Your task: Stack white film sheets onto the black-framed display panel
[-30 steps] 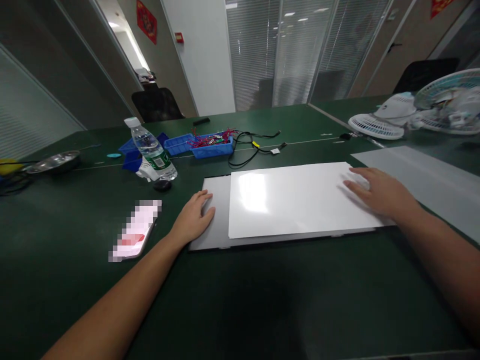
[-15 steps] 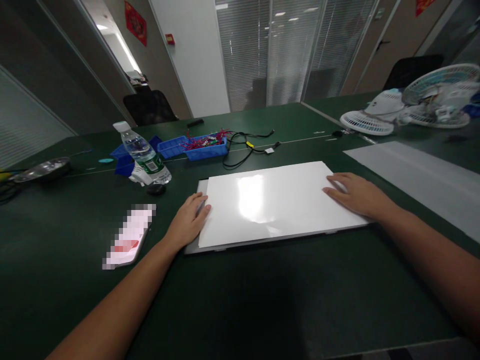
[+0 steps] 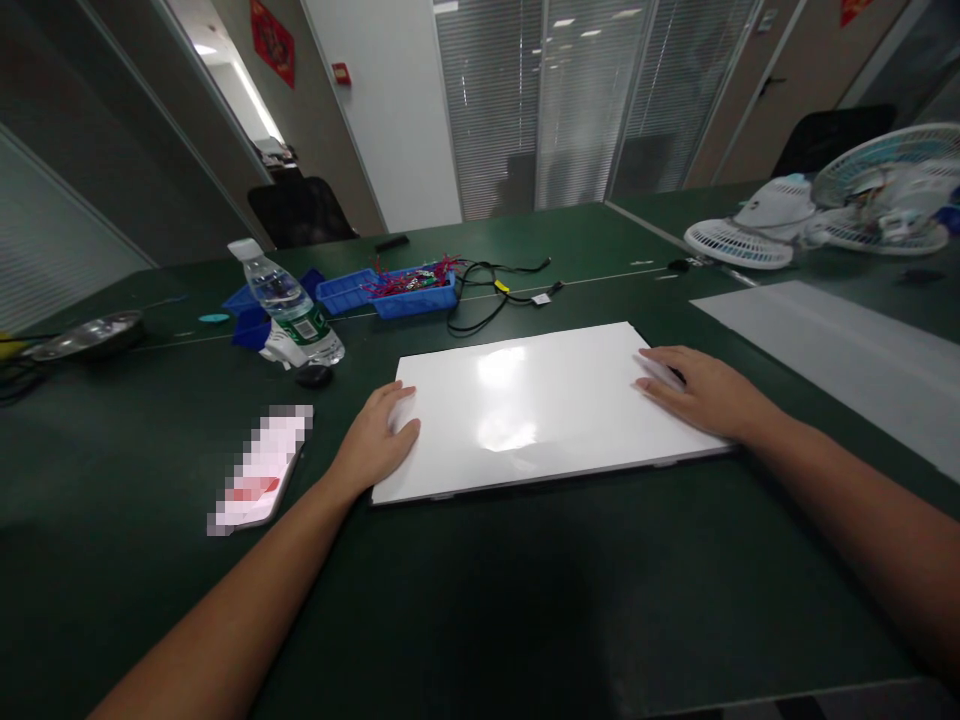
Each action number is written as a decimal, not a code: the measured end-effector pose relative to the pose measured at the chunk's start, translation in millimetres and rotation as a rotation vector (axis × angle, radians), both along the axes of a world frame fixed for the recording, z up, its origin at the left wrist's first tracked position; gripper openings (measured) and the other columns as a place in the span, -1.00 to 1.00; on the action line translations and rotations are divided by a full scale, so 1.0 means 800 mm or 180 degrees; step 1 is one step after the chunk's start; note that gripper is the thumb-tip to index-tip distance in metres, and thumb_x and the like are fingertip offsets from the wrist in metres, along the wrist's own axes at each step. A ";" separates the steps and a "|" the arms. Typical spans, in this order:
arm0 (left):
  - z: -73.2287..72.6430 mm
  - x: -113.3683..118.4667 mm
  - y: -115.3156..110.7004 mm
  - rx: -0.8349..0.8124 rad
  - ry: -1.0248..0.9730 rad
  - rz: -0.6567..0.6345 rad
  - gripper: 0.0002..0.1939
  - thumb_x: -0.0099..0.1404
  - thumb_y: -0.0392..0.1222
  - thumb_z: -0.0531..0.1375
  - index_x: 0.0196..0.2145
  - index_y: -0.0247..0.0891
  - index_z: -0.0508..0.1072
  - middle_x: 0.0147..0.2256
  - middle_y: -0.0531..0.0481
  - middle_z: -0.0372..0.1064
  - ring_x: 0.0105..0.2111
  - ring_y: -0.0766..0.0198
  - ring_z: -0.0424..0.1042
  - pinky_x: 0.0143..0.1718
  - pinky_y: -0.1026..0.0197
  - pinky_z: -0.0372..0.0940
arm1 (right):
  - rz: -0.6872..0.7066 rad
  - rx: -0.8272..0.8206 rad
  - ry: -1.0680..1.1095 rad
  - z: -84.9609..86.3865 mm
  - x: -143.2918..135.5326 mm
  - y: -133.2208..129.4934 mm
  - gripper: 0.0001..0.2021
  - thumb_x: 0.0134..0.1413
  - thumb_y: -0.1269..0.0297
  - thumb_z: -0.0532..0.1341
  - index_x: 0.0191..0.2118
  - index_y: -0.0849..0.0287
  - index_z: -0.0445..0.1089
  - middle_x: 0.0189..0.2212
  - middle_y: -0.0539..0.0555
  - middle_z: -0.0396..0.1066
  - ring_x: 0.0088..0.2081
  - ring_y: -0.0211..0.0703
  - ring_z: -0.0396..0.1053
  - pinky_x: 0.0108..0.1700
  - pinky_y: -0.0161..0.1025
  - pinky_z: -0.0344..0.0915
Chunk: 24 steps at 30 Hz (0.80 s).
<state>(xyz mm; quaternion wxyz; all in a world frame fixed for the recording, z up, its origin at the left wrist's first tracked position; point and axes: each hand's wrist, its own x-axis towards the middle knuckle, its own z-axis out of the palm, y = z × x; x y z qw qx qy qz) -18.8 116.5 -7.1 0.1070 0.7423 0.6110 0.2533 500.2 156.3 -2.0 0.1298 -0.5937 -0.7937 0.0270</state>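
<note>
Head view: the left hand and right hand, both open with fingers spread, rest on opposite ends of the glossy white sheet, which lies flat on the green tabletop, right of the phone and near side of the blue trays.

The white sheet was glossy, smooth and rectangular, with two bright patches of reflected light left of its middle. It lay flat, long side running left to right, on top of a thin panel, covering nearly all of it. Of the panel, a narrow dark edge showed along the near side, with small pale tabs there, and a dark sliver at the far right corner. The panel rested flat on the green counter.
</note>
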 end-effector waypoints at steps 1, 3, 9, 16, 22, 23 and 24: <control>0.000 0.000 0.000 0.0003 0.0008 -0.0010 -0.39 0.32 0.04 0.15 0.23 -0.34 0.42 0.31 -0.33 0.27 0.33 -0.10 0.30 0.40 -0.18 0.14 | 0.0044 0.0012 0.0022 -0.001 0.001 0.001 -0.30 0.35 -0.25 0.04 0.40 0.08 0.29 0.32 0.20 0.31 0.26 0.23 0.32 0.27 0.28 0.30; 0.000 0.000 -0.001 -0.0003 0.0025 -0.0025 -0.40 0.33 0.04 0.14 0.22 -0.33 0.42 0.31 -0.32 0.27 0.33 -0.10 0.30 0.40 -0.18 0.14 | 0.0151 0.0030 0.0058 -0.003 0.001 0.001 -0.33 0.35 -0.23 0.05 0.37 0.06 0.32 0.30 0.18 0.33 0.24 0.19 0.34 0.27 0.24 0.31; -0.001 -0.001 0.000 -0.0039 0.0066 -0.0040 -0.43 0.33 0.04 0.15 0.20 -0.29 0.44 0.32 -0.30 0.26 0.32 -0.13 0.31 0.38 -0.23 0.16 | 0.0033 0.0264 -0.0103 0.006 0.014 0.011 -0.32 0.36 -0.18 0.05 0.40 0.14 0.27 0.33 0.24 0.29 0.30 0.20 0.26 0.32 0.19 0.20; -0.002 -0.002 0.000 -0.0016 0.0101 -0.0071 -0.42 0.34 0.06 0.14 0.20 -0.29 0.44 0.32 -0.31 0.26 0.32 -0.12 0.32 0.38 -0.21 0.16 | -0.2431 0.0365 -0.0514 -0.017 0.134 0.038 -0.02 0.26 -0.40 -0.04 0.48 0.36 0.08 0.42 0.53 -0.01 0.42 0.42 -0.06 0.34 0.34 -0.04; -0.003 -0.003 0.000 -0.0044 0.0134 -0.0055 -0.41 0.34 0.06 0.13 0.21 -0.30 0.43 0.34 -0.31 0.24 0.33 -0.10 0.30 0.39 -0.19 0.16 | -0.3808 -0.0723 0.0021 -0.037 0.184 0.046 0.16 0.08 -0.60 -0.17 0.51 0.28 0.05 0.42 0.66 -0.11 0.43 0.58 -0.13 0.26 0.53 -0.13; -0.004 -0.003 0.000 -0.0050 0.0138 -0.0056 -0.41 0.34 0.07 0.13 0.22 -0.30 0.43 0.34 -0.31 0.24 0.34 -0.10 0.29 0.39 -0.19 0.15 | -0.3707 -0.0751 -0.0017 -0.034 0.181 0.046 0.13 0.09 -0.58 -0.17 0.49 0.25 0.09 0.42 0.63 -0.07 0.41 0.62 -0.10 0.24 0.54 -0.09; -0.004 -0.003 0.000 -0.0055 0.0141 -0.0059 -0.41 0.34 0.07 0.13 0.22 -0.30 0.43 0.34 -0.31 0.24 0.34 -0.10 0.29 0.39 -0.19 0.15 | -0.3595 -0.0727 -0.0084 -0.030 0.175 0.045 0.09 0.12 -0.55 -0.18 0.48 0.24 0.13 0.41 0.61 -0.03 0.39 0.66 -0.06 0.22 0.54 -0.04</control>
